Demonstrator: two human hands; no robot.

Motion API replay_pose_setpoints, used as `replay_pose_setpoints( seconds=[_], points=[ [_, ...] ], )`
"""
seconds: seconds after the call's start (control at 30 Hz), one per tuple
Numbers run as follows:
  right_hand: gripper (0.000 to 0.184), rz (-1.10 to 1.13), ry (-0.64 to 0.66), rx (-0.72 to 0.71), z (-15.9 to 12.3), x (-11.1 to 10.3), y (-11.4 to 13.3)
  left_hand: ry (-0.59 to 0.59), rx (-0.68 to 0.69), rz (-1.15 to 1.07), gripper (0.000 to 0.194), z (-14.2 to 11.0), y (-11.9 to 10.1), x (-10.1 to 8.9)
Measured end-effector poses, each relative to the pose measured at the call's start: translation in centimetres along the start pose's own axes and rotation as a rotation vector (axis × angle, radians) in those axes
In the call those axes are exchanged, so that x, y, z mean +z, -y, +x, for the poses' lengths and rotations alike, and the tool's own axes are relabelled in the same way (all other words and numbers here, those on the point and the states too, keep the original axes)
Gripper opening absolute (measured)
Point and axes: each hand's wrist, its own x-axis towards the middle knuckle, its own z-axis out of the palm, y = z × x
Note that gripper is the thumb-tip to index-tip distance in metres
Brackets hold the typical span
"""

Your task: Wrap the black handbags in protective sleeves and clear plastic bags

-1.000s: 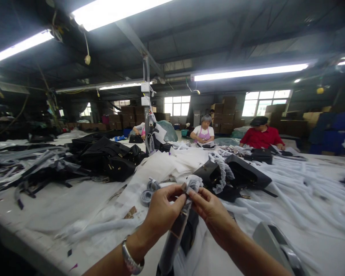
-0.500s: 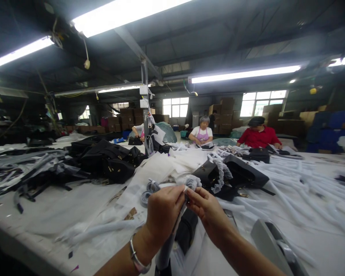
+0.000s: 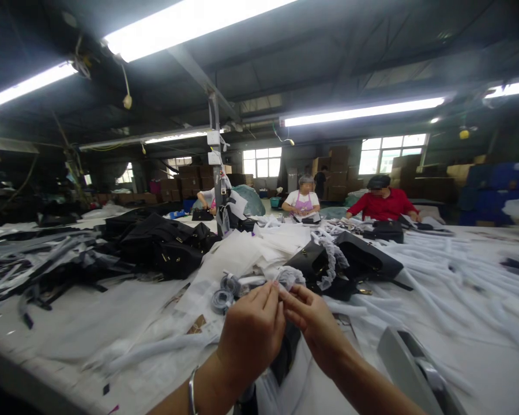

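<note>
My left hand point(image 3: 254, 325) and my right hand point(image 3: 318, 320) meet in front of me, fingertips pinched together. Between them they hold a crumpled, translucent whitish-grey wrapped strip point(image 3: 290, 276), bunched up just beyond my fingers. The part right at the fingertips is hidden. Two grey coiled rolls point(image 3: 222, 301) lie left of my hands. Beyond and to the right sits a black handbag point(image 3: 367, 260) with a twisted, wrapped strap point(image 3: 328, 265) over it. Under my hands a dark item point(image 3: 285, 351) shows partly.
A grey tape-dispenser-like holder point(image 3: 409, 369) stands at the lower right. White padded tubes point(image 3: 454, 276) spread over the right side. Black bags point(image 3: 168, 248) and wrapped straps point(image 3: 64, 259) pile up at left. White sheets point(image 3: 237, 253) lie mid-table. Co-workers point(image 3: 383, 199) sit across the table.
The left hand has turned, its fingers now closer against the right hand's. The strip that hung below the hands is now hidden behind them. The view has shifted slightly.
</note>
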Motion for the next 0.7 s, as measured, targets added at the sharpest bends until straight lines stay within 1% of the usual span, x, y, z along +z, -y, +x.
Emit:
replay_pose_setpoints(
  seconds=[0.03,0.07,0.13,0.17,0.2,0.23,0.27,0.37,0.43,0.53,0.6,0.63,0.67,0.7],
  points=[
    [0.034,-0.018,0.002,0.005,-0.1,-0.2,0.1,0.027,-0.073,-0.089,0.037,0.1,0.2,-0.2],
    [0.035,-0.037,0.004,0.012,-0.1,-0.4,0.1,0.063,-0.182,-0.222,0.036,0.3,0.5,-0.4],
    [0.037,-0.077,0.005,0.034,-0.3,-0.9,0.2,0.161,-0.438,-0.549,0.035,0.9,1.3,-0.7],
    [0.037,-0.098,0.005,0.047,-0.3,-1.1,0.3,0.213,-0.544,-0.701,0.036,1.2,1.8,-0.7],
    [0.038,-0.118,0.002,0.06,-0.3,-1.3,0.3,0.261,-0.618,-0.823,0.038,1.5,2.3,-0.7],
    [0.038,-0.14,-0.005,0.071,-0.3,-1.5,0.4,0.305,-0.658,-0.907,0.041,1.8,2.7,-0.6],
    [0.039,-0.164,-0.01,0.074,-0.4,-1.6,0.4,0.343,-0.671,-0.955,0.043,2.0,3.0,-0.4],
    [0.041,-0.247,0.021,0.028,-0.5,-1.5,0.4,0.423,-0.697,-1.035,0.045,2.4,3.2,0.1],
    [0.042,-0.293,0.04,-0.007,-0.5,-1.2,0.3,0.428,-0.745,-1.081,0.044,2.4,2.9,0.3],
    [0.042,-0.357,0.009,-0.018,-0.3,-1.2,0.2,0.424,-0.848,-1.144,0.045,2.3,2.5,0.6],
    [0.043,-0.433,-0.034,-0.024,-0.3,-2.5,0.5,0.429,-0.907,-1.167,0.047,2.4,2.5,0.8],
    [0.044,-0.485,-0.072,-0.029,-0.5,-3.8,0.8,0.416,-0.931,-1.166,0.047,2.4,2.5,0.8],
    [0.044,-0.545,-0.128,-0.036,-0.9,-5.7,1.3,0.399,-0.952,-1.157,0.047,2.4,2.6,0.8],
    [0.043,-0.61,-0.199,-0.043,-1.6,-8.0,1.8,0.387,-0.972,-1.143,0.047,2.5,2.8,0.8]
  ],
)
